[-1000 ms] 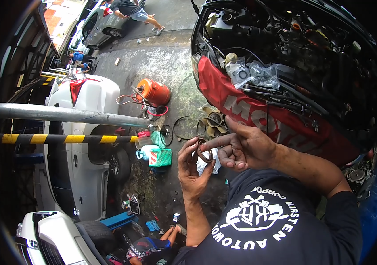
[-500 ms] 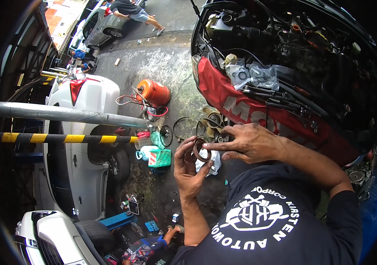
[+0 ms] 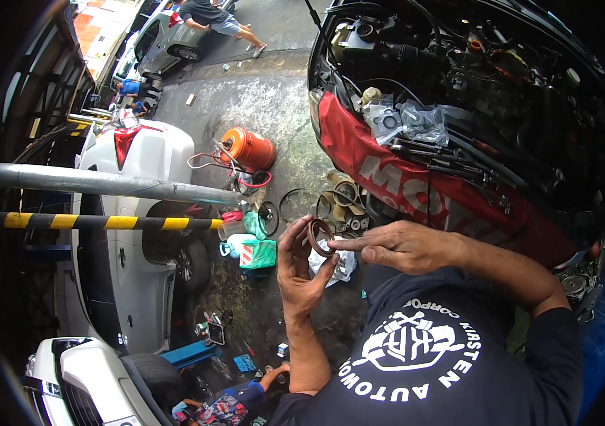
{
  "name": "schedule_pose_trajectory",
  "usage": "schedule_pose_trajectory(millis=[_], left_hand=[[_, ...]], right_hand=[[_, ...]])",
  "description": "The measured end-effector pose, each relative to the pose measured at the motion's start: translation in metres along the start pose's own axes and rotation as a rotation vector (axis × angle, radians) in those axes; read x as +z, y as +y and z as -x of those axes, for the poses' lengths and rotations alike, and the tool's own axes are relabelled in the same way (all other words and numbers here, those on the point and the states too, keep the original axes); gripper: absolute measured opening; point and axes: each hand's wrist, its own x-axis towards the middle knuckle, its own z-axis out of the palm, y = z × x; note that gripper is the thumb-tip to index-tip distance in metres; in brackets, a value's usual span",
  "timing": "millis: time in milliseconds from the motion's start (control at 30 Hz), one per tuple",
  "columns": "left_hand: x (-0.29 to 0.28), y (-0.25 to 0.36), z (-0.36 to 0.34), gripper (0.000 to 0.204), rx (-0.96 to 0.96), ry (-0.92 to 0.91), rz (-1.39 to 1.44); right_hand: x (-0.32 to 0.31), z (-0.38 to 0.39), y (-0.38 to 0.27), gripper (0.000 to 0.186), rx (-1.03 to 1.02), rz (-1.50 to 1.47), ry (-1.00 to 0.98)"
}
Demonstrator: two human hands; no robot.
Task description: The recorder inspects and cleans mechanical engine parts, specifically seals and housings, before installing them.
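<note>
Head view shows two bare hands, raised together in front of a dark shirt [image 3: 419, 348]. The left hand [image 3: 297, 273] holds a brown ring [image 3: 314, 240] narrowly between its thumb and its fingers, and the ring stands tilted above the floor [image 3: 245, 312]. The right hand [image 3: 412, 247] is loose, with the forefinger stretched straight; its tip is at the right side of the ring (if it presses there, I cannot tell). Behind the ring, on the floor, lies a white plastic bag [image 3: 338, 268], and farther on a fan [image 3: 345, 193] with pale blades. To the right, a red cover [image 3: 416, 177] hangs over the front of a car with its engine bay [image 3: 480, 78] exposed. Metal tools [image 3: 451, 162] and a clear plastic bag [image 3: 424, 119] rest along that edge.
</note>
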Motion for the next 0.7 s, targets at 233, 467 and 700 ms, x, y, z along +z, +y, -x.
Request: schedule_pose_trajectory(millis=[233, 467, 700], left_hand=[[0.003, -0.005, 0.001, 0.073, 0.029, -0.001, 0.109], [0.008, -0.009, -0.001, 0.072, 0.054, -0.012, 0.062], [0.011, -0.015, 0.005, 0.073, 0.130, -0.015, -0.030]], right_hand=[[0.001, -0.002, -0.010, 0.057, 0.002, -0.079, 0.144], [0.014, 0.009, -0.003, 0.063, -0.002, -0.034, 0.105], [0.013, -0.003, -0.041, 0.072, 0.223, -0.915, -0.049]])
